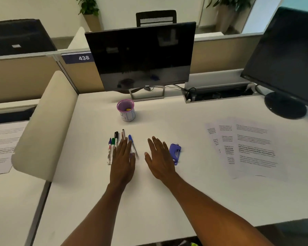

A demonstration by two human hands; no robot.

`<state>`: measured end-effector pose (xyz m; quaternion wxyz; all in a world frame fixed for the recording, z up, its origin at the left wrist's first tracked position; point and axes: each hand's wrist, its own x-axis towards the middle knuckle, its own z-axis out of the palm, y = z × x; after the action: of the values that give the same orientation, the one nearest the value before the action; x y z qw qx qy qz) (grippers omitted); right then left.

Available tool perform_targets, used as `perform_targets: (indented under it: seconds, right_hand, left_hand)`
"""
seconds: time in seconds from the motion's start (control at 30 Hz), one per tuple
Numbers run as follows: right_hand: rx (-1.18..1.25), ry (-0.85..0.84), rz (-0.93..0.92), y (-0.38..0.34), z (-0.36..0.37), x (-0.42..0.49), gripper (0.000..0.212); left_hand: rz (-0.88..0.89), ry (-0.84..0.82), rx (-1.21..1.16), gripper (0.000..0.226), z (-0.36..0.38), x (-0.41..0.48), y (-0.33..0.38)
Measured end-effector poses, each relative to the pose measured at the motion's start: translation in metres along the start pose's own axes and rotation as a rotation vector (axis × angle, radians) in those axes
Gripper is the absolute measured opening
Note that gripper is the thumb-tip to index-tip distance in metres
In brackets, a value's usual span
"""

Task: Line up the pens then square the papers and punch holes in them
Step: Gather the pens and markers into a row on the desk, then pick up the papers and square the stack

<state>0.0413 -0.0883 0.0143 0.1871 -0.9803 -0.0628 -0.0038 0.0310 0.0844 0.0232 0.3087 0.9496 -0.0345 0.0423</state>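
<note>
1. "438" in white numerals on a dark blue plate fixed to the partition at the tabletop's far left corner.
2. "DELL" on the lower bezel of the centre monitor, small and only just legible.
3. The papers near the tabletop's right edge carry printed lines, too blurred to read.

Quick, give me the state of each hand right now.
Left hand: open, flat, fingers lying over the pens, gripping none.
Right hand: open, fingers spread, holding nothing, beside the blue hole punch.
</note>
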Motion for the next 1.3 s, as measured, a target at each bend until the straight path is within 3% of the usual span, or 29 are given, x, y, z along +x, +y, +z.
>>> perform_targets:
  seconds: [0.17, 0.8, 1.1, 1.3]
  right_hand:
    - [0.05, 0.08, 0.022, 0.025, -0.015, -0.014, 0.059]
    - [0.003, 0.177, 0.299, 0.27, -0.091, -0.065, 0.056]
    - [0.038, 0.196, 0.38, 0.353, -0.122, -0.068, 0.057]
    - [0.054, 0.181, 0.497, 0.402, -0.137, -0.062, 0.056]
  left_hand:
    - [0.058, 0.06, -0.007, 0.057, 0.015, 0.002, 0.016]
    - [0.056, -0.137, -0.109, 0.054, 0.172, 0.024, 0.2]
    - [0.149, -0.142, -0.033, 0.053, 0.226, 0.043, 0.262]
    - [0.027, -0.107, 0.016, 0.048, 0.257, 0.057, 0.298]
